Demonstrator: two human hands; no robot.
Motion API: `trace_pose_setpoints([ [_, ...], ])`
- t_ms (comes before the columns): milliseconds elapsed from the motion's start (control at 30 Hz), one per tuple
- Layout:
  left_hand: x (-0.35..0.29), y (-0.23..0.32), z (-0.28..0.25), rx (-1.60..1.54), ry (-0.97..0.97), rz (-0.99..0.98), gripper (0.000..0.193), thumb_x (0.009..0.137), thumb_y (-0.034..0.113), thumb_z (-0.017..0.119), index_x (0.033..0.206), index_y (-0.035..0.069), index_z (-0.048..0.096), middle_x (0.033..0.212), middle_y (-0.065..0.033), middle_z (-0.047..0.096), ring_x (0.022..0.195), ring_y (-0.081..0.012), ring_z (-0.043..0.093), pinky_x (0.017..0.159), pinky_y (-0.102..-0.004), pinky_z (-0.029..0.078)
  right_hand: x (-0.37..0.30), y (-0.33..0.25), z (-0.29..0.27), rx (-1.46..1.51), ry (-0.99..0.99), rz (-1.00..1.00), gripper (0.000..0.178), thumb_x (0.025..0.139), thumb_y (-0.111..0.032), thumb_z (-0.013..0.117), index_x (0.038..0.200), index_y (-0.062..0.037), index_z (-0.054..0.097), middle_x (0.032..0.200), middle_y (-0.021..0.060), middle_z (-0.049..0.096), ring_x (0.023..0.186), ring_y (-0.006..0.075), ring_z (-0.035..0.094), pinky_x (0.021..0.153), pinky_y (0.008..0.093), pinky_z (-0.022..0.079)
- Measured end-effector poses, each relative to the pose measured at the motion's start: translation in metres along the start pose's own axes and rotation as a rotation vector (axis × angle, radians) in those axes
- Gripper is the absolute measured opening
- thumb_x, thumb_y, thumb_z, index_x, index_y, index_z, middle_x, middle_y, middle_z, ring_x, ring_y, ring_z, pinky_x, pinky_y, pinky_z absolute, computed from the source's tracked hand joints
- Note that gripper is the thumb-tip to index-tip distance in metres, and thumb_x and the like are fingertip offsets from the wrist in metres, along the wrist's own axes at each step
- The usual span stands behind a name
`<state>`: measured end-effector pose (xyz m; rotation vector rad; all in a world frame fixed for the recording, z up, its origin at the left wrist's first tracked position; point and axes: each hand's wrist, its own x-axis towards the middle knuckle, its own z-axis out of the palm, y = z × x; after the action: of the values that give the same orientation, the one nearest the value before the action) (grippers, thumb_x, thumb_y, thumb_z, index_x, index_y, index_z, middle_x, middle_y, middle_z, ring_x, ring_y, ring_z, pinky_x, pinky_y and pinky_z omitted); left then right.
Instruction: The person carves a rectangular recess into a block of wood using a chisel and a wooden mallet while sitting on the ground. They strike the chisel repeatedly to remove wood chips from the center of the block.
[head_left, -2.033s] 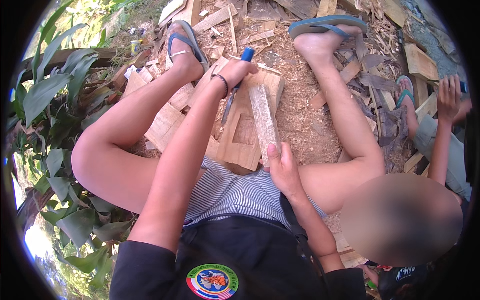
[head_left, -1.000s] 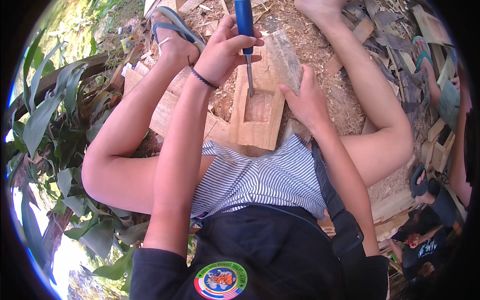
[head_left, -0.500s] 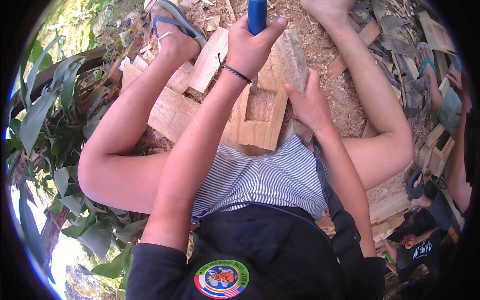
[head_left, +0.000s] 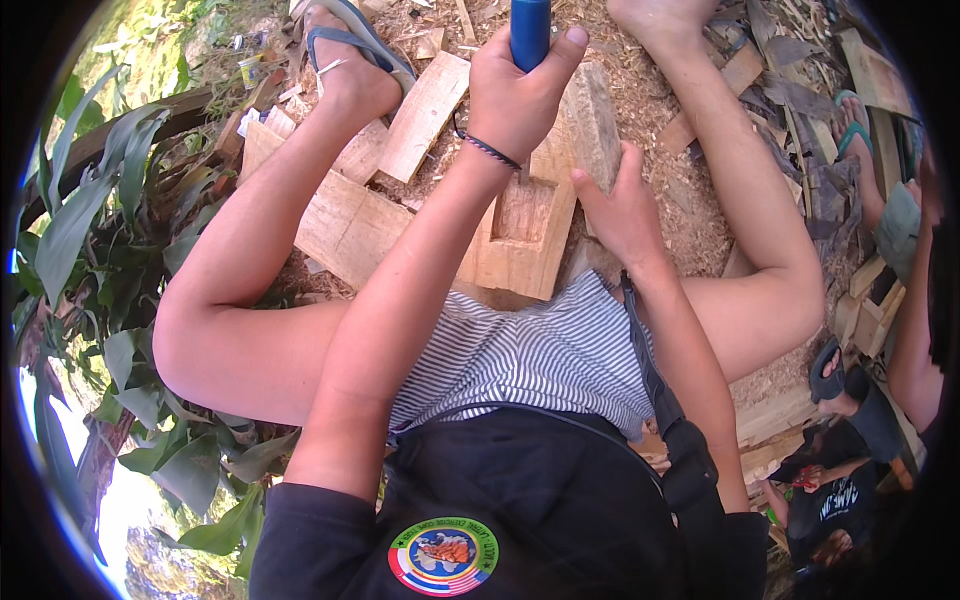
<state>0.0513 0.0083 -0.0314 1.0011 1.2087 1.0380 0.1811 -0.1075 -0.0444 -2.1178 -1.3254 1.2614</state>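
One view, from the head, shows us the wooden block point(head_left: 510, 268) lying between our bent legs point(head_left: 725, 160), just beyond the striped shorts point(head_left: 520, 350), with a squared recess point(head_left: 522, 212) in its upper face. We judge the step in hand to be chiselling out that recess with the blue-handled tool point(head_left: 530, 35). Its working end hides behind our hand and wrist, so we cannot tell where it meets the wood. The next move, we think, calls for keeping the tool steady at the recess's far edge, and the block from sliding.

Our left hand point(head_left: 515, 100) has a narrow grip, fingers wrapped round the blue handle. Our right hand point(head_left: 622, 215) is beside the block, thumb and forefinger spread, a rough grey wood piece point(head_left: 595, 125) showing between them; we cannot tell whether that grip is closed on it.
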Motion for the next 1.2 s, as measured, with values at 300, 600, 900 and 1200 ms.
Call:
trace_pose_setpoints([
  [300,0.021,-0.018,0.008,0.141,-0.042,-0.05,0.033,0.086,0.028,0.074,0.071,0.005,0.055,0.059,0.0035,0.052,0.055,-0.0055,0.046,0.05,-0.0272,0.04,0.028,-0.003,-0.062,0.225,0.118,-0.219,0.058,0.094,-0.03,0.067,0.136,0.0042,0.046,0.119,0.0185,0.065,0.107,0.023,0.063,0.093,0.0349,0.049],
  [600,0.019,-0.019,0.012,0.125,-0.062,0.016,0.022,0.087,0.02,0.073,0.075,0.007,0.059,0.062,0.0057,0.052,0.054,-0.002,0.046,0.047,-0.0223,0.037,0.064,-0.134,-0.209,0.325,-0.594,-0.932,0.062,0.097,-0.032,0.062,0.149,-0.0056,0.04,0.131,0.0141,0.059,0.116,0.0191,0.06,0.103,0.0329,0.046],
  [900,0.021,-0.023,0.01,0.197,-0.088,-0.048,0.019,0.076,0.018,0.07,0.075,0.002,0.059,0.062,-0.0015,0.058,0.058,-0.0084,0.053,0.055,-0.0302,0.046,0.083,-0.126,-0.174,0.186,-0.264,-0.366,0.051,0.096,-0.019,0.06,0.14,0.0045,0.048,0.129,0.0135,0.062,0.119,0.0173,0.057,0.103,0.0312,0.044],
  [1200,0.023,-0.028,0.008,0.306,-0.059,-0.101,0.022,0.075,0.022,0.068,0.077,0.001,0.062,0.061,-0.0066,0.061,0.056,-0.014,0.056,0.057,-0.0329,0.049,0.097,-0.148,-0.195,0.313,-0.609,-0.51,0.043,0.097,-0.015,0.054,0.137,0.0008,0.053,0.123,0.0112,0.065,0.111,0.0205,0.061,0.099,0.0322,0.048],
])
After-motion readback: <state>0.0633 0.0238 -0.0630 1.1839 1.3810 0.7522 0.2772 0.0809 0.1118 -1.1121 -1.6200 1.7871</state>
